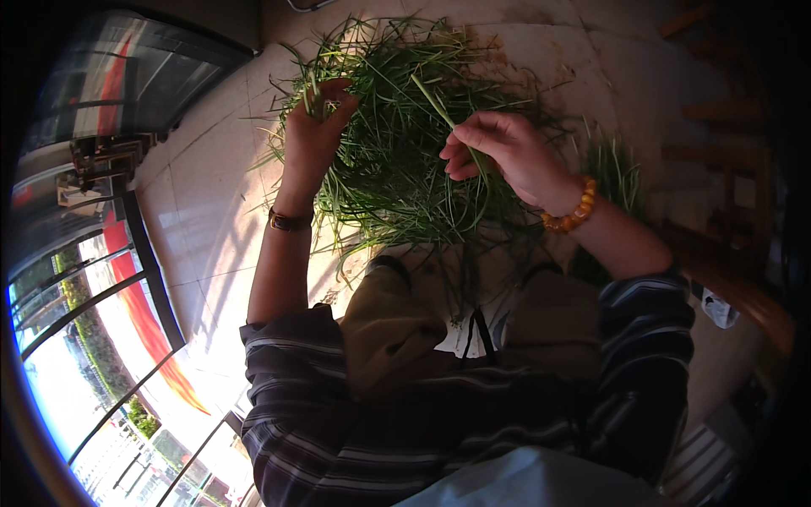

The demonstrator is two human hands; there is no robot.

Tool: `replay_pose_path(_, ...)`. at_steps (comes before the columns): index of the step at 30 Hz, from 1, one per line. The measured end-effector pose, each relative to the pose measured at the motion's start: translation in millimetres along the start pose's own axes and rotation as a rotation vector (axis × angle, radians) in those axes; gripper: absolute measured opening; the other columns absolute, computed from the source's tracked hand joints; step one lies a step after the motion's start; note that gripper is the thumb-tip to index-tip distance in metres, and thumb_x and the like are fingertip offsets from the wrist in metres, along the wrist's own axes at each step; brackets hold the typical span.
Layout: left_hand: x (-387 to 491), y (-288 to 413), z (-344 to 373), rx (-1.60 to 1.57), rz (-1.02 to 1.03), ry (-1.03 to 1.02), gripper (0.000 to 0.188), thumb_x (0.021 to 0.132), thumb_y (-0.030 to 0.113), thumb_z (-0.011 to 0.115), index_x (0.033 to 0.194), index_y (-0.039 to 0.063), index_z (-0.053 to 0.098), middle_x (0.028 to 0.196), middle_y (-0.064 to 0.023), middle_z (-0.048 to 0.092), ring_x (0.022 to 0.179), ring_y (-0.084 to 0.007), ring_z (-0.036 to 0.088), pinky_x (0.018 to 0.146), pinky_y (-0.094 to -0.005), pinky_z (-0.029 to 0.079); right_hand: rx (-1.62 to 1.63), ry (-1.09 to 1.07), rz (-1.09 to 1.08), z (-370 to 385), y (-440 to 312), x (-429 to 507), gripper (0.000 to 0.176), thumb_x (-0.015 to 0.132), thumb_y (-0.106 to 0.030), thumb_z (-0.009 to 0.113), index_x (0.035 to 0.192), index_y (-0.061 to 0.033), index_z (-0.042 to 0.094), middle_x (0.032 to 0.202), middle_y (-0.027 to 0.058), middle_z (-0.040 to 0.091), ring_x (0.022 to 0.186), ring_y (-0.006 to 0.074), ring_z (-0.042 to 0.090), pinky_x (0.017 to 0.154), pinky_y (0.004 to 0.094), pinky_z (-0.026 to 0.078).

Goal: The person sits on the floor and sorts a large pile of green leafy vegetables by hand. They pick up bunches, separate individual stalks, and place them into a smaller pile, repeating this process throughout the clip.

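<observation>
A large loose heap of long, thin green stalks with narrow leaves (399, 146) lies on the tiled floor before me. Over its left edge is my left hand (320, 123), with a few short green stalk ends standing up between thumb and fingers. My right hand (500, 152), above the heap's right side, pinches a pale green stalk (432, 100) between thumb and fingers; the stalk points up and left, and its leafy end hangs below the hand. Beyond my right forearm lies a separate bundle of green stalks (609, 168), partly hidden by the arm.
Glass doors or windows with dark frames (149, 272) line the left side. Wooden furniture (728, 279) stands at the right, beside a crumpled clear plastic bag (720, 309). My shoes and knees are close to the heap's near edge. Plant scraps lie on the floor tiles (538, 38).
</observation>
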State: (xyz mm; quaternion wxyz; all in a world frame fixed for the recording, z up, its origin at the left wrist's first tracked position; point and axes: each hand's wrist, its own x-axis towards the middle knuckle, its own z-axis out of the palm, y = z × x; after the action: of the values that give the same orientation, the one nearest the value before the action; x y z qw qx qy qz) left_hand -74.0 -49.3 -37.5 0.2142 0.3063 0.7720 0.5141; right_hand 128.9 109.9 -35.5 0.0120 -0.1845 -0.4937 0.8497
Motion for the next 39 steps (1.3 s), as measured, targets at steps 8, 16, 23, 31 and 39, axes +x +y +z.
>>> replay_pose_path(8, -33.2, 35.9, 40.9, -0.419, -0.262, -0.373, 0.013, 0.084, 0.017, 0.065, 0.084, 0.004, 0.062, 0.062, 0.0076, 0.052, 0.051, 0.0004, 0.038, 0.045, -0.0166, 0.028, 0.099, -0.17, 0.056, 11.2, -0.9, -2.8, 0.028, 0.094, -0.023, 0.046, 0.091, 0.0029, 0.058, 0.083, 0.0112, 0.061, 0.072, 0.0189, 0.063, 0.065, 0.0306, 0.055)
replay_pose_path(16, -26.1, 34.6, 32.8, -0.162, -0.05, -0.242, 0.013, 0.087, 0.017, 0.06, 0.083, 0.004, 0.062, 0.063, 0.0051, 0.053, 0.051, -0.0006, 0.04, 0.045, -0.0178, 0.031, 0.004, -0.178, 0.077, -2.6, -5.5, -4.9, 0.027, 0.094, -0.023, 0.047, 0.086, 0.0007, 0.058, 0.078, 0.0074, 0.061, 0.068, 0.0145, 0.061, 0.062, 0.0291, 0.055)
replay_pose_path(23, 17.8, -9.9, -41.0, -0.067, -0.316, 0.412, 0.031, 0.088, 0.031, 0.056, 0.071, 0.005, 0.06, 0.052, 0.0058, 0.043, 0.042, -0.0037, 0.034, 0.039, -0.0225, 0.023, -0.113, -0.029, 0.084, -19.1, -6.7, -6.0, 0.024, 0.093, -0.022, 0.05, 0.082, -0.0001, 0.056, 0.075, 0.0058, 0.059, 0.063, 0.012, 0.06, 0.058, 0.0269, 0.054)
replay_pose_path(31, -19.3, 41.7, 31.7, -0.394, -0.199, -0.151, 0.02, 0.087, 0.021, 0.061, 0.093, 0.003, 0.063, 0.058, 0.0072, 0.045, 0.045, -0.0014, 0.035, 0.041, -0.0188, 0.027, -0.187, -0.086, 0.046, -4.7, -5.5, -6.2, 0.022, 0.092, -0.018, 0.051, 0.082, 0.0008, 0.056, 0.074, 0.0056, 0.06, 0.065, 0.0118, 0.061, 0.059, 0.0261, 0.054)
replay_pose_path(39, -5.9, 30.5, 5.5, -0.669, -0.269, -0.083, 0.029, 0.09, 0.018, 0.055, 0.114, 0.002, 0.05, 0.077, -0.0006, 0.057, 0.047, -0.003, 0.031, 0.042, -0.0185, 0.026, -0.043, -0.037, -0.008, -8.2, 1.0, -6.2, 0.022, 0.091, -0.022, 0.054, 0.084, -0.0018, 0.056, 0.078, 0.0059, 0.06, 0.064, 0.0114, 0.06, 0.059, 0.0264, 0.052)
